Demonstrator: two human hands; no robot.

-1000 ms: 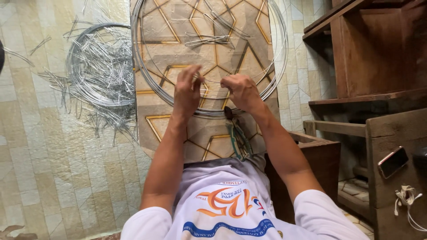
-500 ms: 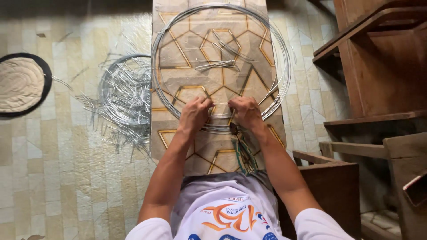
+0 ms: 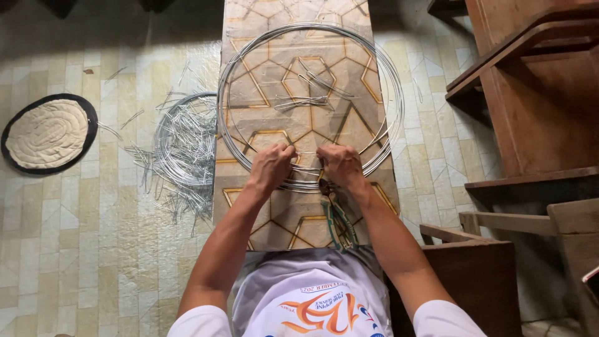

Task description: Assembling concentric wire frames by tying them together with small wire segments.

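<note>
Head view: both hands' grip [image 3: 272, 165] [image 3: 340, 164] closed on wire hoop [image 3: 393, 93].

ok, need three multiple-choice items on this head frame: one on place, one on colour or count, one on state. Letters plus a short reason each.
1. Where does the round cream mat with a black rim lie?
A. on the tiled floor at far left
B. on the patterned board
C. on the wooden shelf

2. What colour are the lines on the long hexagon-patterned board?
A. blue
B. golden
C. red

3. How do the left hand and right hand stand to the big silver wire coil?
A. both lifted clear of it
B. only one touches it
C. both grip its near edge

Key: 1 A, the mat sits on floor tiles left of the loose pile of cut wire pieces. 2 B, golden lines trace the hexagons. 3 C, both hands close on the coil's near arc.
</note>
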